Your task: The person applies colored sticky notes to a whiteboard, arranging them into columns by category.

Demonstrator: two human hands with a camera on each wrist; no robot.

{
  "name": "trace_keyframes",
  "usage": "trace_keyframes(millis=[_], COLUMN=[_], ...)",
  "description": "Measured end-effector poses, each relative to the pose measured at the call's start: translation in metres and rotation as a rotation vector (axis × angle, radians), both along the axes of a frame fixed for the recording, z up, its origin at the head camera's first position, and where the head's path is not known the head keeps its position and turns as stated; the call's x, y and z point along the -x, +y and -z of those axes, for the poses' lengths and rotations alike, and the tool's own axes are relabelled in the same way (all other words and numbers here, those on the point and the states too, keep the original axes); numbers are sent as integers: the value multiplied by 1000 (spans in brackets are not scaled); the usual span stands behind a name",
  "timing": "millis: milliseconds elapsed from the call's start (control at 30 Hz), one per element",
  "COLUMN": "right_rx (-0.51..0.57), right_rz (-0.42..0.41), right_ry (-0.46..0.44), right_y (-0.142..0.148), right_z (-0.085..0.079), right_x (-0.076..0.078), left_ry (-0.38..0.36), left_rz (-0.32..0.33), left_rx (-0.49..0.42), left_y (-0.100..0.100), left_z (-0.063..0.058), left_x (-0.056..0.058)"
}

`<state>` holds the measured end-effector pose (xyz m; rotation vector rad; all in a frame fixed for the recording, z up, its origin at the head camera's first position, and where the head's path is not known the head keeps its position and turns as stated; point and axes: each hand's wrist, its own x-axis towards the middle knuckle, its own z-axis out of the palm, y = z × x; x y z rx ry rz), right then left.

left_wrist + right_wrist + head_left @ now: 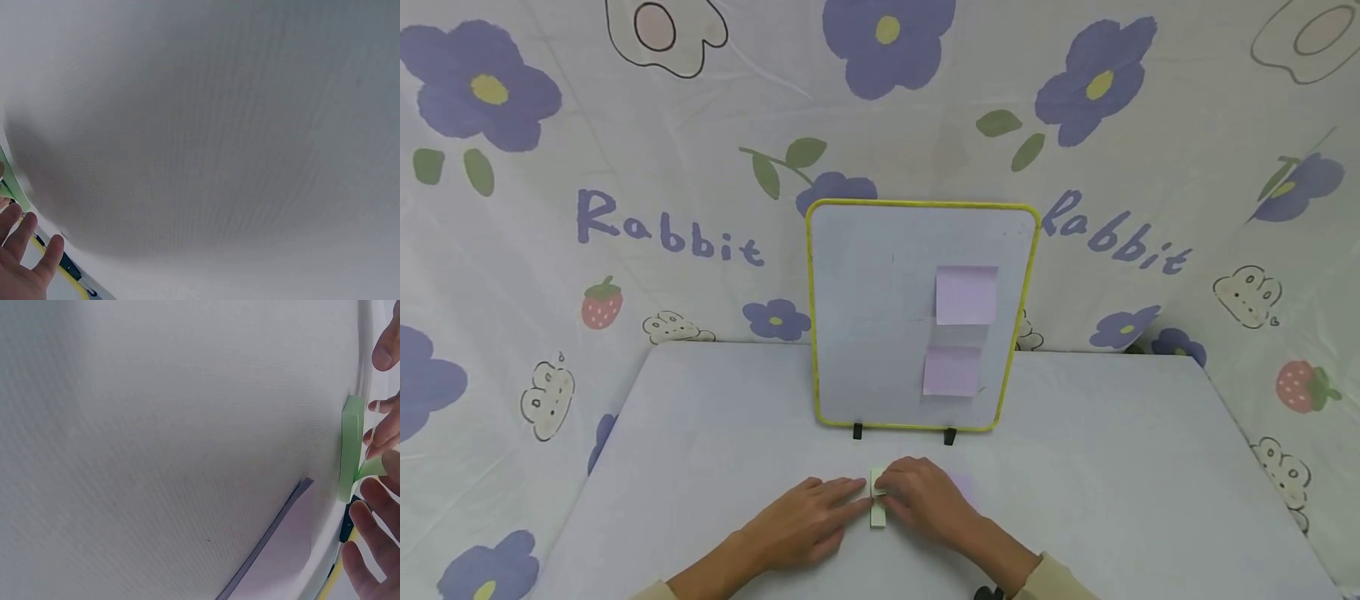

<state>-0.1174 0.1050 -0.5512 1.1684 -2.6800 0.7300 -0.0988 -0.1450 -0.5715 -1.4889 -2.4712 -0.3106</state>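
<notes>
A narrow pale green sticky note pad (877,518) lies on the table between the two hands. My left hand (805,523) comes in from the left, its fingers extended and the fingertips at the pad's edge. From the other side my right hand (928,504) pinches a green sheet (373,467) between thumb and finger. That sheet is raised from the green pad in the right wrist view, and the fingers partly cover it. In the left wrist view only the left fingers (20,240) and a bit of green show at the lower left.
A purple sticky note pad (962,490) lies beside the right hand, partly hidden by it. Behind stands a yellow-framed whiteboard (872,333) on black feet, bearing an upper purple note (966,296) and a lower one. A small black object (988,593) is near the right sleeve.
</notes>
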Motion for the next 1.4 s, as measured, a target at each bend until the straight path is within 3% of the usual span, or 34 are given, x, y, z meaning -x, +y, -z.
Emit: trace_keyframes(millis=[267,867,1133,1400], right_rx=[-3,109,130,177], right_rz=[51,114,138,156], right_ry=[-19,-79,-78,-61], right_y=[-2,-4,-4,-4], right_z=[-5,-7,-13,-13], right_x=[0,6,9,14], left_ry=[-31,59,29,-76], left_rz=[-10,0,6,12], left_rx=[96,147,177,133], left_y=[2,3,3,5], left_z=[0,-1,-3,-10], left_x=[0,-1,1,3])
